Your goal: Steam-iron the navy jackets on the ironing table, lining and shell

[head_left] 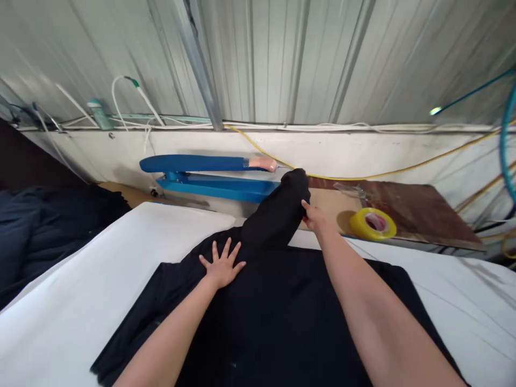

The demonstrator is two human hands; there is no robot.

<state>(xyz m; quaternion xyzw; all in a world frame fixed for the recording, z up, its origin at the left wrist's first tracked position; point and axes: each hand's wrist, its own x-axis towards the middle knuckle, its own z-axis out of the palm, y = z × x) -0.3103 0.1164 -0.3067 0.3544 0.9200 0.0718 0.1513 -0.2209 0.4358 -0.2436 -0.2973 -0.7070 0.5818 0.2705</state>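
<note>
A black hooded garment [278,312] lies spread over the white work surface, its sleeves reaching out to both sides. Its hood [274,215] points away from me toward the wall. My left hand [223,264] rests flat on the cloth near the left shoulder, fingers spread apart. At the right edge of the hood, my right hand [313,216] is closed on the fabric, some of its fingers hidden behind the cloth.
A blue padded sleeve board [217,185] stands behind the white surface [169,223]. A yellow tape roll [373,224] sits on a brown board [423,212]. Dark clothes [52,223] are heaped at left. A yellow cable [387,173] runs along the wall.
</note>
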